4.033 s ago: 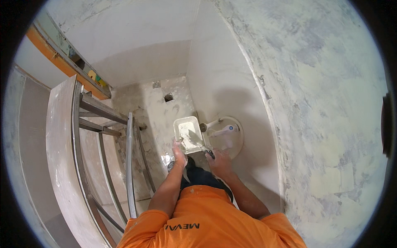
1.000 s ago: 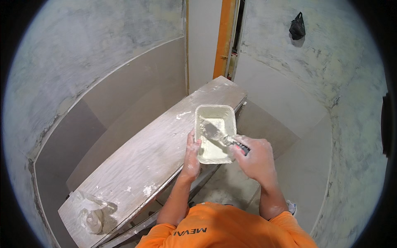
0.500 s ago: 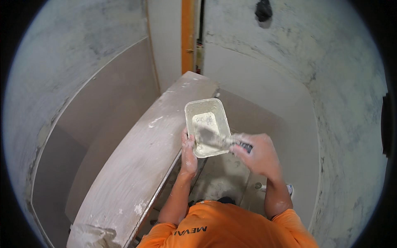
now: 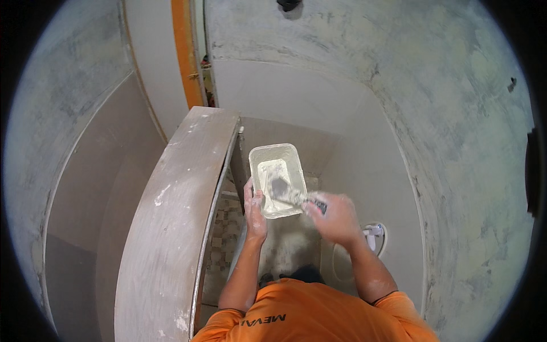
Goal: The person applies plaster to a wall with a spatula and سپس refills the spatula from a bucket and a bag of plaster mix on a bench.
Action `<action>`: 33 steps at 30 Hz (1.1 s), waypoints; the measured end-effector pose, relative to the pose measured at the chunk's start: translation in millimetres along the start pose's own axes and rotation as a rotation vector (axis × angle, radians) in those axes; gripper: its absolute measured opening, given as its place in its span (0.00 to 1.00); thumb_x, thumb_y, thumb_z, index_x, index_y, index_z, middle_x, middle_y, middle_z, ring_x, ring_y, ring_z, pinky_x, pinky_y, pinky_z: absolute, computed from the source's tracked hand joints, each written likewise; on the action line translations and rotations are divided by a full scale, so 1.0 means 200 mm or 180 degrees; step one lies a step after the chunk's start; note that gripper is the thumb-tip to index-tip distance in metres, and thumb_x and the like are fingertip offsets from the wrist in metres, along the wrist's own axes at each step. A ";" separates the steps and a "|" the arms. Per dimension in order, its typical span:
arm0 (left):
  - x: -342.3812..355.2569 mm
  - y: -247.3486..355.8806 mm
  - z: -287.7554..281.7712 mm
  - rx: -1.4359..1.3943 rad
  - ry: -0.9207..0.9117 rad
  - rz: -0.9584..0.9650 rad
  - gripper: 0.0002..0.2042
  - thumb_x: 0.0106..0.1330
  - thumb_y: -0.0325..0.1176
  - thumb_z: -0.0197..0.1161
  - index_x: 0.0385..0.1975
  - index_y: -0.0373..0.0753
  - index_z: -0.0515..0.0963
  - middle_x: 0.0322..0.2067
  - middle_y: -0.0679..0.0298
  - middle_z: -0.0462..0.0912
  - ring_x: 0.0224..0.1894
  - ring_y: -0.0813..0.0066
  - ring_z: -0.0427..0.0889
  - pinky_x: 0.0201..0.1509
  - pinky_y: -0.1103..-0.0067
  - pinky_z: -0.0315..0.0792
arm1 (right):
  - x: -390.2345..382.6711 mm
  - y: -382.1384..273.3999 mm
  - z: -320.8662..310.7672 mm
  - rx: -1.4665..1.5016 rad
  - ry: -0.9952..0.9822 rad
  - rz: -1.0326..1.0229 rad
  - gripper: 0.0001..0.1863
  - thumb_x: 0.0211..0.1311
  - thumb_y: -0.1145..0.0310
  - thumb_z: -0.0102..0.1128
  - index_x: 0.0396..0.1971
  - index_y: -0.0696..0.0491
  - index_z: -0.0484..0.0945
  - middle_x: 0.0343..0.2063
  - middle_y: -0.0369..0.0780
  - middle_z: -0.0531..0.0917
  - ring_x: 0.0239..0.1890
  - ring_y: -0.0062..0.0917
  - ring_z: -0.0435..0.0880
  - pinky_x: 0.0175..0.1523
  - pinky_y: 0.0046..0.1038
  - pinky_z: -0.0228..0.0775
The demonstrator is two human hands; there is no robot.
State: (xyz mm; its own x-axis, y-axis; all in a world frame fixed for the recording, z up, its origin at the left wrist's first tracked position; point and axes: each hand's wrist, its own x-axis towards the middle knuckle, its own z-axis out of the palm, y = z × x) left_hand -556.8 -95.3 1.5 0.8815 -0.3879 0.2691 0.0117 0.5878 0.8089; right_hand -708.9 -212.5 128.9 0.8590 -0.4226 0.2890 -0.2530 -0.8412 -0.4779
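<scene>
A pale rectangular tub [image 4: 277, 153] is held in front of me, with whitish paste smeared over its walls and bottom. My left hand [image 4: 254, 208] is wrapped round its left side, fingers dusted with white. In my right hand [image 4: 336, 216] is a putty knife [image 4: 290, 194], its dark handle in my closed fingers. The blade reaches into the tub over the paste, somewhat blurred. Whether its edge touches the bottom cannot be made out.
To my left runs a long board [image 4: 171, 188] with white splashes, raised above the tiled floor [image 4: 225, 228]. Patchy skim-coated walls [image 4: 456, 114] with smooth lower panels surround me. An orange door frame [image 4: 185, 51] stands at the far left. A white fixture [image 4: 373, 233] is near my right forearm.
My view has swung to the right, so the board and door frame appear further left. The putty knife has shifted inside the tub. Both hands keep their holds.
</scene>
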 end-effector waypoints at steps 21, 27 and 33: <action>0.01 -0.15 0.06 -0.0493 -0.0077 -0.0301 0.28 0.77 0.45 0.47 0.72 0.36 0.62 0.65 0.58 0.72 0.68 0.63 0.71 0.71 0.67 0.64 | -0.14 0.01 -0.23 0.0216 -0.0662 0.0296 0.17 0.62 0.57 0.62 0.43 0.53 0.86 0.33 0.51 0.86 0.37 0.50 0.84 0.45 0.42 0.76; -0.04 -0.23 0.07 0.0001 -0.0228 0.0049 0.27 0.79 0.45 0.45 0.70 0.33 0.64 0.63 0.57 0.74 0.64 0.66 0.74 0.69 0.70 0.66 | -0.14 0.04 0.02 -0.0026 -0.0317 0.0472 0.15 0.63 0.59 0.61 0.40 0.54 0.86 0.32 0.52 0.86 0.37 0.52 0.84 0.44 0.45 0.76; -0.11 -0.10 0.21 -0.0305 -0.0401 -0.0068 0.26 0.78 0.40 0.47 0.68 0.27 0.66 0.61 0.53 0.75 0.63 0.68 0.72 0.69 0.73 0.64 | -0.07 0.07 -0.07 -0.0038 0.0431 0.0526 0.16 0.64 0.58 0.61 0.40 0.54 0.86 0.30 0.51 0.86 0.37 0.51 0.85 0.44 0.48 0.76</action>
State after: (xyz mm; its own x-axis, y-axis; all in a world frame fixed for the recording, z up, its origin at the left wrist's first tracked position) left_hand -596.1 -127.9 2.2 0.8144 -0.4837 0.3206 0.0803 0.6411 0.7632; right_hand -731.5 -223.2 130.1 0.7379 -0.5959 0.3168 -0.3914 -0.7603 -0.5185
